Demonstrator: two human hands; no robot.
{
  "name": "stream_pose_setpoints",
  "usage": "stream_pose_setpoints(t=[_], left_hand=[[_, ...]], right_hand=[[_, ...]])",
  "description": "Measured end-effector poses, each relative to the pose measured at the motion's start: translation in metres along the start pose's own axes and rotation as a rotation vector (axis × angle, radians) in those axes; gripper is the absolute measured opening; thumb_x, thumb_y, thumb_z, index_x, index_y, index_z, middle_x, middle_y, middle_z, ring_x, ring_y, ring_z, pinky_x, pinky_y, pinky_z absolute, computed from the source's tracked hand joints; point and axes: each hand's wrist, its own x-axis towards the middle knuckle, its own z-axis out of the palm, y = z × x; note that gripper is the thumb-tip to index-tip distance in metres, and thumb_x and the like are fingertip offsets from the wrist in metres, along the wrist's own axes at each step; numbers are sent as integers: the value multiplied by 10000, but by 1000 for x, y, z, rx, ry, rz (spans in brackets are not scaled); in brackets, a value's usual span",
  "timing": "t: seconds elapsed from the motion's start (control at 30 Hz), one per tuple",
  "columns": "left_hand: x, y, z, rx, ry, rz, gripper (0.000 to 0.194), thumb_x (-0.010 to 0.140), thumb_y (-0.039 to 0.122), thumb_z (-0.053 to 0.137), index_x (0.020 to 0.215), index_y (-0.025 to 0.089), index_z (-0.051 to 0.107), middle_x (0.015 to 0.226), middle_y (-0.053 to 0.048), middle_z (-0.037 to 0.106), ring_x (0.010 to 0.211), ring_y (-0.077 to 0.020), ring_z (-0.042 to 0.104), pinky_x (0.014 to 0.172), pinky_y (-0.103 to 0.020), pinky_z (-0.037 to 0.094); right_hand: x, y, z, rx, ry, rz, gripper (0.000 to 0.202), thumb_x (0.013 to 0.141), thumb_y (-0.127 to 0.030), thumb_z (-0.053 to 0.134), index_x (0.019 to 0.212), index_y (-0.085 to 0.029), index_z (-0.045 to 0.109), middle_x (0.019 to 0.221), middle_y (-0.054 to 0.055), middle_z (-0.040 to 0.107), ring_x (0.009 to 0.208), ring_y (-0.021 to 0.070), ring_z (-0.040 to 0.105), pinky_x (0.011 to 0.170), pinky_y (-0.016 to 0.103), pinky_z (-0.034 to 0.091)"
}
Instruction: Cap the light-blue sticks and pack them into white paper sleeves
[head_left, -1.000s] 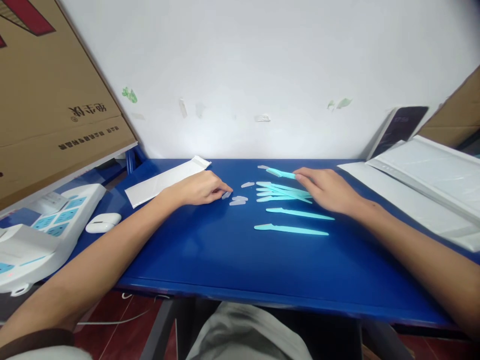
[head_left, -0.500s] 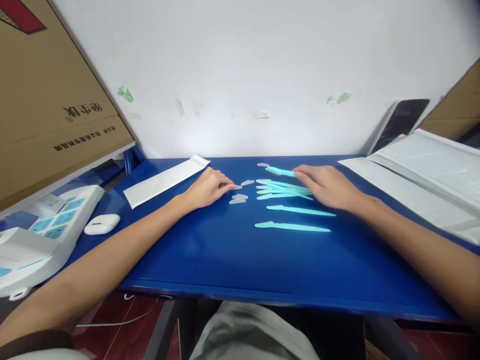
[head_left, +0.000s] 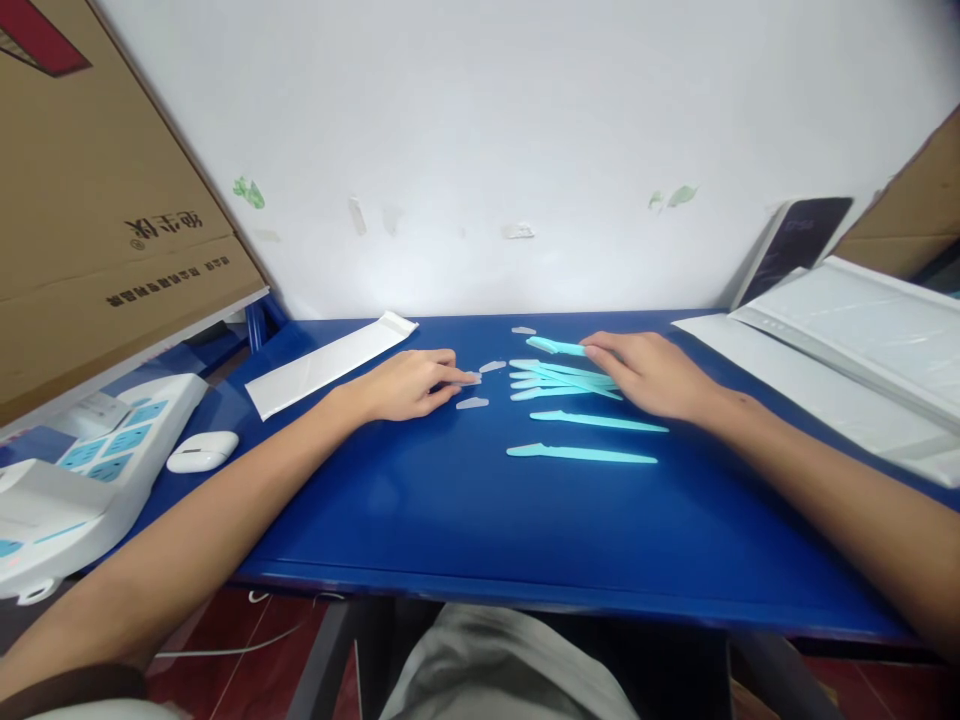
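My left hand (head_left: 409, 385) lies on the blue table with its index finger stretched out, the fingertip on a small clear cover (head_left: 469, 379). Other clear covers (head_left: 472, 403) lie close by. My right hand (head_left: 649, 370) pinches the handle end of a turquoise razor (head_left: 555, 347), whose head points left. Under and in front of it several turquoise razors (head_left: 570, 378) overlap in a pile, partly hidden by my right hand. Two more turquoise razors (head_left: 592, 454) lie apart, nearer the front edge.
A white packet (head_left: 330, 365) lies at the back left, with a white case (head_left: 202, 451) and a power strip (head_left: 142, 440) further left. White sheets (head_left: 847, 350) and a phone (head_left: 799, 240) are at the right. A white wall (head_left: 465, 130) stands behind the table (head_left: 420, 500).
My left hand's index finger has stretched out and pressed onto the clear covers, which have shifted slightly. The razor in my right hand has barely moved.
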Motion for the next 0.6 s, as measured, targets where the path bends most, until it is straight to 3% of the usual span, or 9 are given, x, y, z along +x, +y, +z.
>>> stream_pose_setpoints(t=[0.1,0.2,0.37,0.47,0.6], left_hand=[[-2,-4,-2,-6,24,-9,334,1020,321,478,1194,212,741,1123,-104,658,899,-198,647,813,-311,493],[-1,-2,-7,-36,10,14,286,1000,285,502,1041,188,768,1069,-99,710,953,-216,662,836,-319,496],[0,7,-14,33,-47,8,362,951,197,509,1258,187,700,1026,-98,706,838,-190,664,733,-278,481],[0,10,-13,67,-57,10,365,906,142,503,1194,170,726,966,-92,689,750,-163,641,688,-262,470],[3,12,-4,-225,143,-104,205,904,208,559,1025,152,715,914,-74,718,754,-155,666,704,-260,517]], right_hand=[[0,-1,-1,11,-8,5,481,1041,-473,286,1180,-249,689,1112,87,753,1053,314,687,810,398,492],[0,-1,-1,12,-14,1,489,1042,-475,283,1183,-241,689,1136,86,750,1058,310,685,822,396,488],[0,-1,-1,2,-20,-8,492,1042,-469,282,1188,-237,690,1142,85,751,1051,310,690,813,396,495],[0,-2,-2,-8,-19,-10,490,1041,-468,284,1179,-244,697,1123,84,756,1029,309,697,799,392,503],[0,-1,-1,-19,-4,-6,486,1038,-464,288,1181,-246,698,1131,81,755,1018,309,701,787,384,504]])
